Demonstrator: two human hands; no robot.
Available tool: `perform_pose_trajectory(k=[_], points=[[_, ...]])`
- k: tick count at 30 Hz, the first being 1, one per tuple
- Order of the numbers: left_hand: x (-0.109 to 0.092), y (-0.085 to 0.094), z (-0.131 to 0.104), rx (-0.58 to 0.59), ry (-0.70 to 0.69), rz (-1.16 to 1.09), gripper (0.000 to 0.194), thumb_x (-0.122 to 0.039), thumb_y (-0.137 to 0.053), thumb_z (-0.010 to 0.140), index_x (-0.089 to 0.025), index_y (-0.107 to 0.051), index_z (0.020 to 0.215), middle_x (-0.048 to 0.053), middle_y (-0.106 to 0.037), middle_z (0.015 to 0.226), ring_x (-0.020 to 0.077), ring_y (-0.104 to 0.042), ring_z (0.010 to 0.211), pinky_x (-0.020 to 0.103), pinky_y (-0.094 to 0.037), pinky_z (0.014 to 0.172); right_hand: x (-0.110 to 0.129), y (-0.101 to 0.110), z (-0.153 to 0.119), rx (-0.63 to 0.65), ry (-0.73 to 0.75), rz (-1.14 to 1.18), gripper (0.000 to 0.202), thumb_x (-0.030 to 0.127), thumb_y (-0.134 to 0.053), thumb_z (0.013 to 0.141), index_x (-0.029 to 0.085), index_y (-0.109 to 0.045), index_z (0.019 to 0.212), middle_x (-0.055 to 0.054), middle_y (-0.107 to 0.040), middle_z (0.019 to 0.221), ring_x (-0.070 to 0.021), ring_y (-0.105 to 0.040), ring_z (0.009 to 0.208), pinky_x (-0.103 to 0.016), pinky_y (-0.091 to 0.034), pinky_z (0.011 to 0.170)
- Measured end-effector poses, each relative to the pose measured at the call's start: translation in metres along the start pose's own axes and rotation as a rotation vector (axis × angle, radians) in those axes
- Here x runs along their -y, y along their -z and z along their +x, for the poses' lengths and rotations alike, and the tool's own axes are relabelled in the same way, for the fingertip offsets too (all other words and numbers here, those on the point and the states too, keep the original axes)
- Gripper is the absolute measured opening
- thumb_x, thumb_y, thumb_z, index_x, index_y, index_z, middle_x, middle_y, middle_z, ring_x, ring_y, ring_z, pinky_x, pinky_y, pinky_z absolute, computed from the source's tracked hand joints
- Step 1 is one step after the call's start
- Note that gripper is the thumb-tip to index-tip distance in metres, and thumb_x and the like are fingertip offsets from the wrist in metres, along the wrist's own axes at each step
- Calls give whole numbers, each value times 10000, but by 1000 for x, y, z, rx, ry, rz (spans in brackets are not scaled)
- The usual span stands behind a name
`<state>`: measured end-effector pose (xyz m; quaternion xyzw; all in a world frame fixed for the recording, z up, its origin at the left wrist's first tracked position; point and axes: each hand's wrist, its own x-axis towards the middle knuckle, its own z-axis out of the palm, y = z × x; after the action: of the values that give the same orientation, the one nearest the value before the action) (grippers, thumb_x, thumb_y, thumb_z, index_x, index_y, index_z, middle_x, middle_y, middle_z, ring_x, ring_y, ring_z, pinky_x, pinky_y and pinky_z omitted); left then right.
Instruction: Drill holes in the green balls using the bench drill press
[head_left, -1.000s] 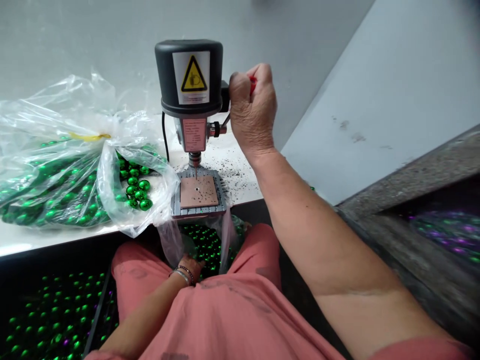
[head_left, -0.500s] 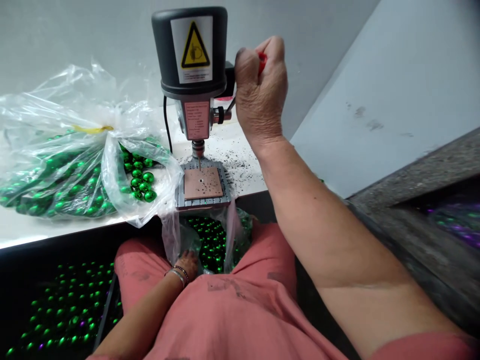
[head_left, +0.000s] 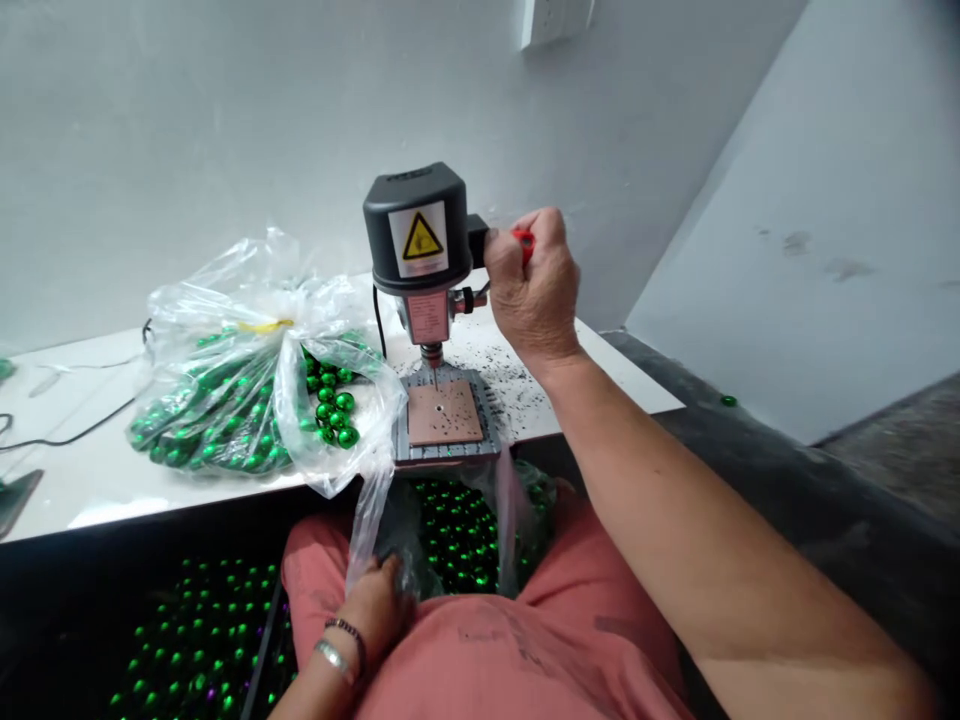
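Right hand (head_left: 534,295) grips red handle (head_left: 528,246); left hand (head_left: 375,602): grip unclear; likely drilling set-up; next needs green ball (head_left: 345,402) under bit (head_left: 436,380), left of right fingers (head_left: 553,232).

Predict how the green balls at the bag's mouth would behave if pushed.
The green balls look round, so they would probably roll. Their shiny surface suggests they may be slippery. Folds of the plastic bag beside them might stop some.

The right hand (head_left: 534,292) hides most of the red knob (head_left: 526,245) it grips. The near left hand (head_left: 377,602) is blurred; whether it grasps anything cannot be told. Print on the pink label (head_left: 428,318) is too small to read. A far white box (head_left: 556,20) and, at left, a dark slab (head_left: 16,502) are cut off by the view's edges.
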<state>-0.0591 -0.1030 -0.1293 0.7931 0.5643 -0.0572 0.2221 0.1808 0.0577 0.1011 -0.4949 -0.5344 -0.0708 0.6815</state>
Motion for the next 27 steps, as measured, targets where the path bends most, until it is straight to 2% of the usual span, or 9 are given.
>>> perform_pose_trajectory(k=[1, 3, 4, 7, 10, 12, 16, 22, 27], points=[[-3, 15, -5, 33, 25, -113, 334, -225, -483, 734, -173, -624, 1031, 125, -655, 974, 223, -627, 838, 308, -492, 709, 0, 0, 0, -6, -5, -6, 182, 356, -460, 773, 210, -370, 712, 41, -420, 598, -65, -382, 517, -239, -341, 529], [-9, 49, -9, 121, -110, -335, 278, -296, -464, 775, -222, -636, 980, 48, -670, 898, 165, -619, 779, 252, -494, 685, 1, 0, -1, -9, -14, -14, 189, 360, -468, 765, 203, -382, 707, 45, -416, 592, -56, -370, 502, -231, -329, 508], [-11, 68, -7, 54, -151, -402, 275, -310, -488, 771, -242, -629, 997, 32, -668, 921, 153, -610, 807, 240, -491, 717, 2, 1, -1, -5, -17, -14, 193, 367, -466, 767, 200, -389, 711, 47, -415, 590, -53, -369, 496, -226, -327, 499], [-14, 123, 21, -348, -186, -507, 288, -315, -439, 822, -214, -617, 1024, 56, -644, 1019, 163, -581, 936, 281, -461, 856, 3, 1, -2, 0, -22, -5, 191, 382, -444, 784, 199, -418, 738, 43, -438, 607, -53, -393, 503, -223, -342, 500], [-3, 157, 72, -794, 8, -284, 328, -232, -385, 833, -164, -595, 1075, 104, -615, 1036, 218, -516, 1057, 382, -390, 957, 4, 2, -2, -17, -39, -5, 182, 378, -450, 776, 202, -432, 735, 34, -461, 616, -62, -409, 523, -232, -366, 524], [10, 162, 103, -873, 202, -99, 373, -190, -413, 802, -99, -551, 1136, 166, -562, 1112, 262, -464, 1122, 414, -370, 969, 4, 2, -1, -16, -46, -11, 187, 382, -456, 767, 200, -434, 731, 27, -469, 624, -66, -417, 537, -235, -379, 539], [28, 142, 136, -749, 423, 141, 472, -207, -454, 769, -95, -469, 1228, 206, -499, 1181, 389, -354, 1194, 549, -388, 874, 4, 3, 1, -11, -40, -35, 211, 400, -457, 763, 191, -443, 737, 22, -461, 631, -64, -433, 560, -227, -395, 558], [27, 122, 142, -810, 94, 219, 441, -87, -424, 759, -98, -475, 1196, 189, -465, 1197, 262, -459, 1135, 371, -413, 919, 5, 4, -1, -2, -50, 10, 208, 395, -462, 767, 192, -429, 738, 56, -410, 572, -35, -389, 490, -188, -369, 497], [23, 123, 137, -754, 238, 157, 477, -224, -452, 784, -47, -416, 1226, 204, -554, 1007, 284, -568, 937, 413, -461, 794, 4, 4, -2, -4, -46, -6, 213, 398, -469, 762, 189, -435, 747, 35, -436, 625, -50, -449, 570, -211, -414, 572]])
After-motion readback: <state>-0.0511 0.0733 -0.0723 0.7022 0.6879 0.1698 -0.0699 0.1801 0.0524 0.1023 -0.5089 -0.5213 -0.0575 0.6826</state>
